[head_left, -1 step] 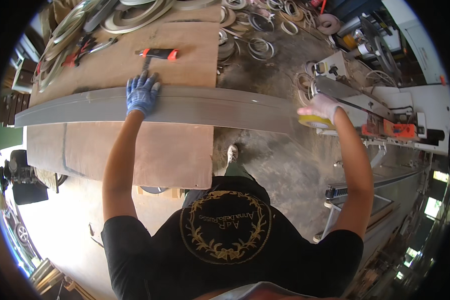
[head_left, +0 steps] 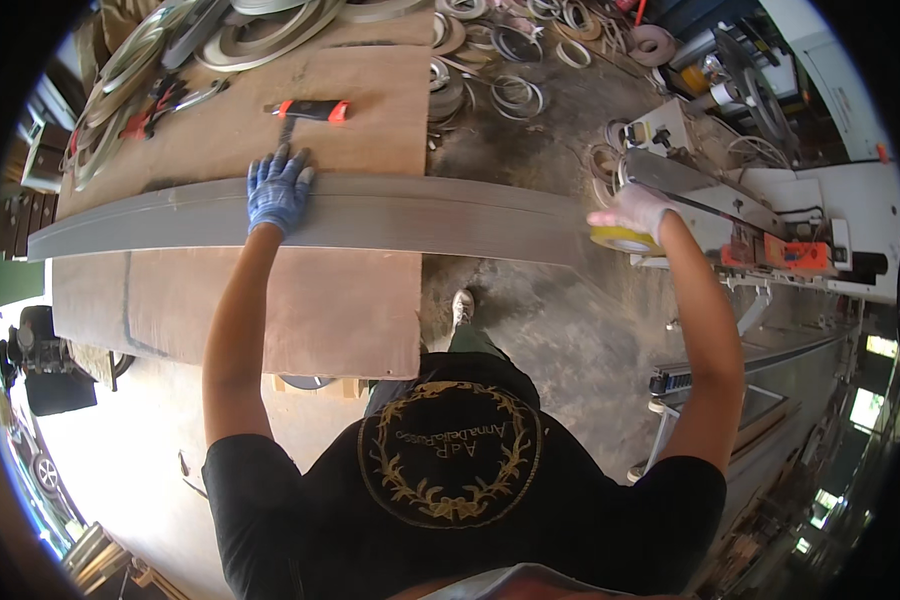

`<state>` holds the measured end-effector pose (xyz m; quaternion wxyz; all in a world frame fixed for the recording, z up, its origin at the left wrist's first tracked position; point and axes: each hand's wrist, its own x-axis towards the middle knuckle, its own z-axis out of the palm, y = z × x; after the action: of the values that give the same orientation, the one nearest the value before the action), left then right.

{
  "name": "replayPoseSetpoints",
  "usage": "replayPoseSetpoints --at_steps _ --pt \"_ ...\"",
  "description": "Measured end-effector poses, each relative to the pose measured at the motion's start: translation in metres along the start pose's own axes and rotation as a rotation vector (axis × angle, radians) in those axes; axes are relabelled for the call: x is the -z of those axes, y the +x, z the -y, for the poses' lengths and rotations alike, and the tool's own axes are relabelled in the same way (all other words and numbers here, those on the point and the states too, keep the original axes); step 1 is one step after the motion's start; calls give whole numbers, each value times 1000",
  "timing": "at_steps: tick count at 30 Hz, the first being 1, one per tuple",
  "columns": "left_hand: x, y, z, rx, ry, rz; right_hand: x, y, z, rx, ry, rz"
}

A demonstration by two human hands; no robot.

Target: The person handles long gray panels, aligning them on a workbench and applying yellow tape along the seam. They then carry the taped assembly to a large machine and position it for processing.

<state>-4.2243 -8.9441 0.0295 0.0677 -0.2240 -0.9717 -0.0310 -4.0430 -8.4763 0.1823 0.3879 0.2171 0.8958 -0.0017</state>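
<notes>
The fingers of the left hand [head_left: 280, 195] lie flat and a little spread; the fingers of the right hand [head_left: 640, 208] hold a yellow tape roll [head_left: 620, 240]. Near the person, the brown table [head_left: 360, 310] has a dark streak toward its left edge. Across it lies a long grey panel [head_left: 430, 218], passing the right edge; the roll is at this end. Beyond are an orange-black knife [head_left: 315, 110] and, at the far left corner, pale coils [head_left: 135, 60]. On the stained floor [head_left: 560, 330] lie more coils; a white machine [head_left: 810, 190] stands at right.
</notes>
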Motion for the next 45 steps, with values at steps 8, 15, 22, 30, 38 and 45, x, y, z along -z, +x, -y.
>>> replayPoseSetpoints --at_steps 8,15,22,30,38,45 --pt "-3 0 -1 4 57 16 -12 20 4 11 -82 -88" --pt "8 -3 -13 4 146 -87 -20 28 12 -43 -166 -63" --pt "37 -17 -160 -495 -163 111 -22 29 4 -25 -185 -94" --pt "13 -36 -302 -749 -275 107 -21 32 2 -2 -132 -72" --pt "28 -35 -320 -648 -259 140 -58 85 -31 669 -140 -210" --pt "19 -33 -311 -658 -395 146 -32 42 -7 686 94 -13"
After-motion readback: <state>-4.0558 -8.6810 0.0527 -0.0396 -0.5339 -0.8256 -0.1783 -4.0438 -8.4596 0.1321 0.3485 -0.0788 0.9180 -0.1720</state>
